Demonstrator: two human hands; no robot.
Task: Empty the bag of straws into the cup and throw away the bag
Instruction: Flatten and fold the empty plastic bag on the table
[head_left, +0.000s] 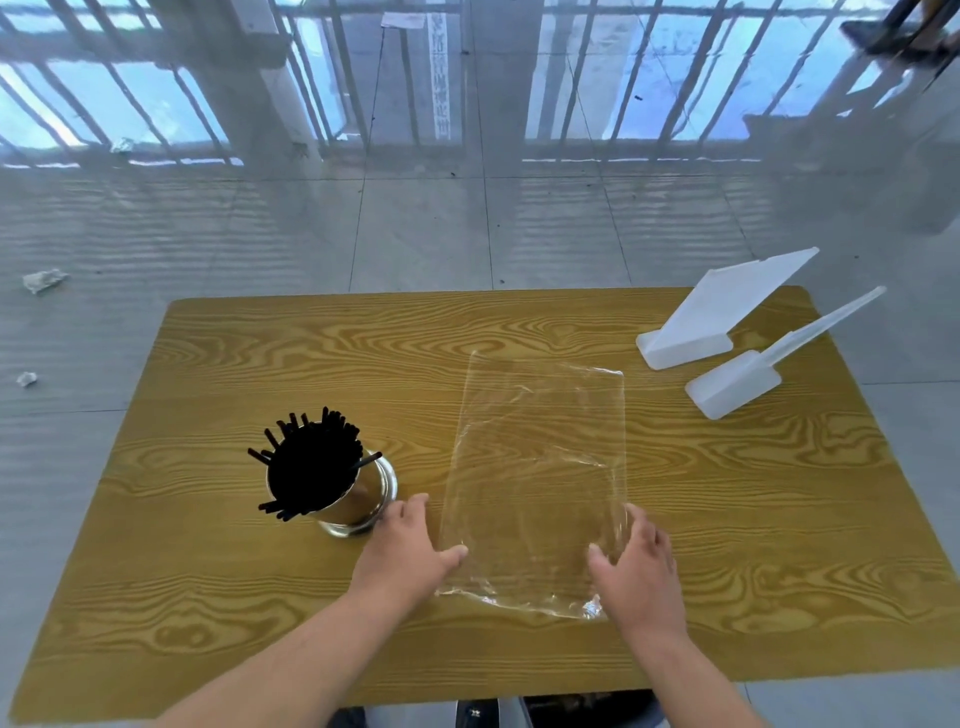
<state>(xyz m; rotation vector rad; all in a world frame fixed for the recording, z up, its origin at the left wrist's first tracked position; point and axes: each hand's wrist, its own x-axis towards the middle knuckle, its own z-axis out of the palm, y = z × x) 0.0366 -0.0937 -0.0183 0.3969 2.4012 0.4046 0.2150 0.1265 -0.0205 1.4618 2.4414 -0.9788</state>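
Both forearms reached over the tabletop (208, 597). Left grip (410, 545) lay open, thumb touching the clear bag's (540, 441) left edge; right grip (639, 566) was open, fingers spread at its near right corner. Flat and empty, the bag lay just right of the cup (363, 499) holding black straws (311, 462).

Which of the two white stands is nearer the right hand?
The narrow stand, nearer the right hand; the wide stand sits behind it, farther back.
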